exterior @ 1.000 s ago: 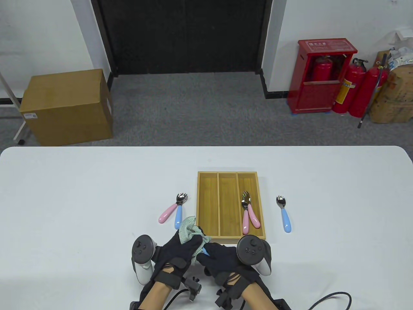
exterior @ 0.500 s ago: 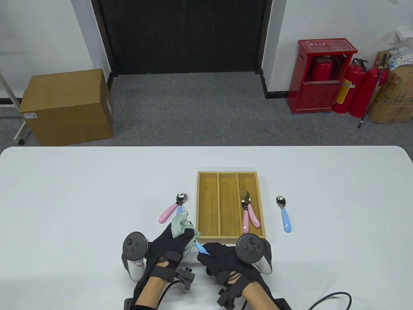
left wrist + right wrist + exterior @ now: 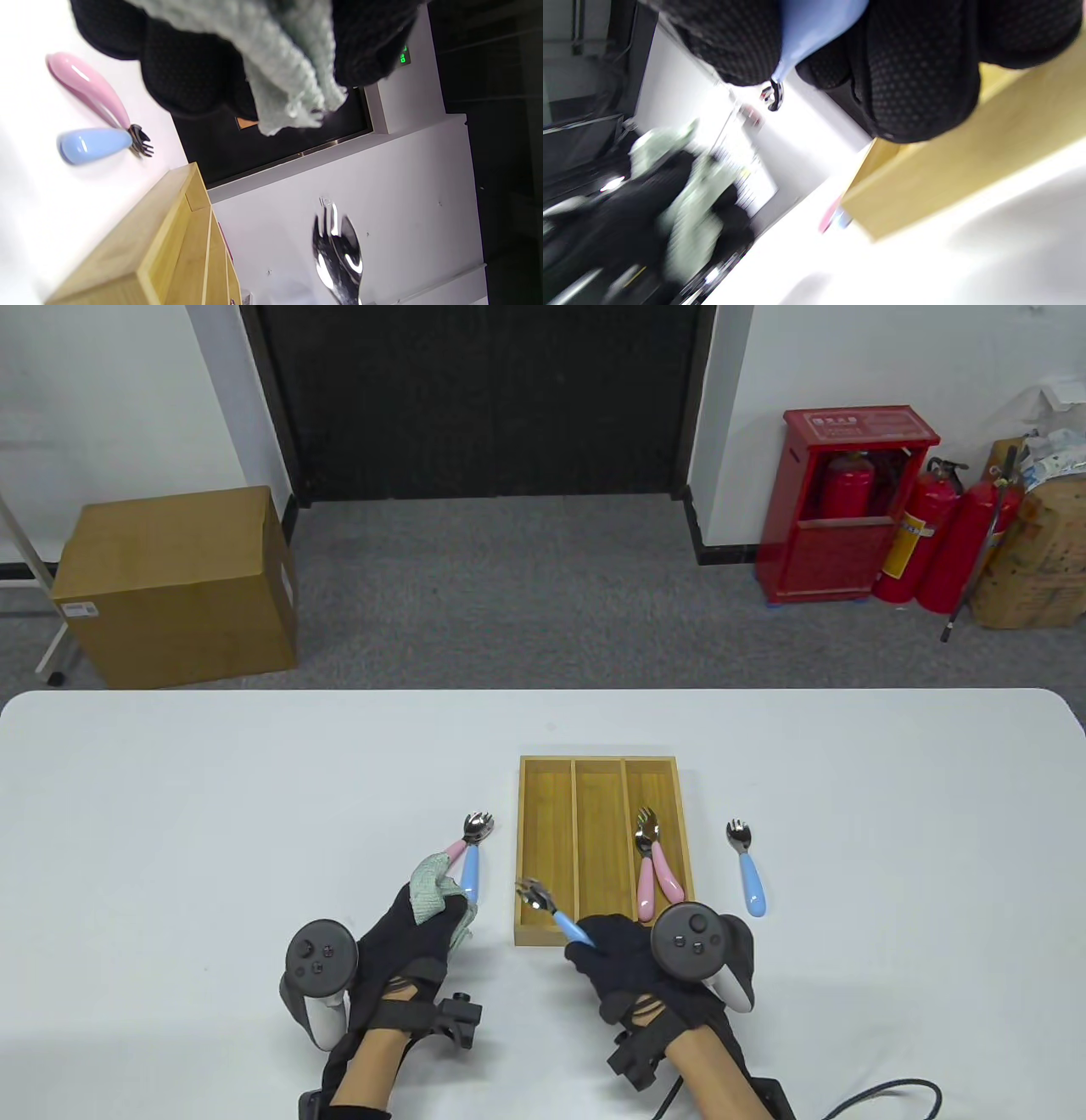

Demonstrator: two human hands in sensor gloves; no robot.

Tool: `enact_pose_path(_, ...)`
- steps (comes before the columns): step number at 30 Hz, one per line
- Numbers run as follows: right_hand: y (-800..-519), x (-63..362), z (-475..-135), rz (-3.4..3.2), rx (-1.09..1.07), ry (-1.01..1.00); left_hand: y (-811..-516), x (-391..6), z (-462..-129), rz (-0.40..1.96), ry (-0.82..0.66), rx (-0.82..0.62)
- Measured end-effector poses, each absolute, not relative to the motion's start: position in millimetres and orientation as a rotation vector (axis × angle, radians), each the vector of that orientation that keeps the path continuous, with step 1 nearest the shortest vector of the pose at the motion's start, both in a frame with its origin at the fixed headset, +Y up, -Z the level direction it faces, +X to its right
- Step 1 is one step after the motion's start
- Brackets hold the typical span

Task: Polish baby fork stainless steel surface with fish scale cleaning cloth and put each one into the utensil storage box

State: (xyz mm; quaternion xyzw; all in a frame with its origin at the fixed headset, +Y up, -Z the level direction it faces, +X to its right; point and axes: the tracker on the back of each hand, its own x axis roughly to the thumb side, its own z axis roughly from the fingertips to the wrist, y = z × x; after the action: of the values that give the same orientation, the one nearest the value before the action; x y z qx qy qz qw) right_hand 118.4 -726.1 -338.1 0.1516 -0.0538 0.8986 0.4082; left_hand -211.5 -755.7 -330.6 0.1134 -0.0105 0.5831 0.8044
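Holding two pink forks (image 3: 653, 865), the box (image 3: 530, 848); right grip (image 3: 632, 963) pinches a blue fork (image 3: 551, 908), left (image 3: 416, 937) clutches cloth (image 3: 431, 884).

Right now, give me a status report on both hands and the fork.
Left hand grips cleaning cloth. Right hand holds blue fork over storage box, left compartment. Nothing in the way.

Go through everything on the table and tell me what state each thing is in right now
Left hand: grips the cleaning cloth.
Right hand: holds the blue-handled fork, head over the storage box.
Storage box: two pink forks in its right compartment.
Pink and blue forks: on the table, left of the box.
Blue fork: on the table, right of the box.
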Motion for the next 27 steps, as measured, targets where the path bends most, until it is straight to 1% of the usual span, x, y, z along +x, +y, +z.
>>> enact_pose_path(2, -720.2, 131.9, -351.2, 2.304, 0.238, -0.237, -753.0, -210.6, -331.1, 1.25, -0.036, 0.244)
enact_pose_path(4, -719.3, 138.3, -363.1, 2.336, 0.13, -0.282, -751.1, -208.0, -331.5, 1.257, -0.05, 0.245)
enact_pose_path(7, -720.3, 138.3, -380.0, 2.425, 0.022, -0.233, -751.5, -203.8, -332.6, 1.254, -0.073, 0.223)
enact_pose_path(11, -725.5, 125.8, -403.2, 2.577, -0.104, -0.107, -752.7, -200.6, -334.3, 1.231, -0.097, 0.204)
enact_pose_path(18, -739.1, 97.1, -419.4, 2.745, -0.21, 0.047, -752.9, -198.2, -332.9, 1.244, -0.12, 0.205)
enact_pose_path(27, -749.9, 81.5, -425.8, 2.796, -0.237, 0.109, -748.9, -189.4, -331.1, 1.245, -0.169, 0.193)
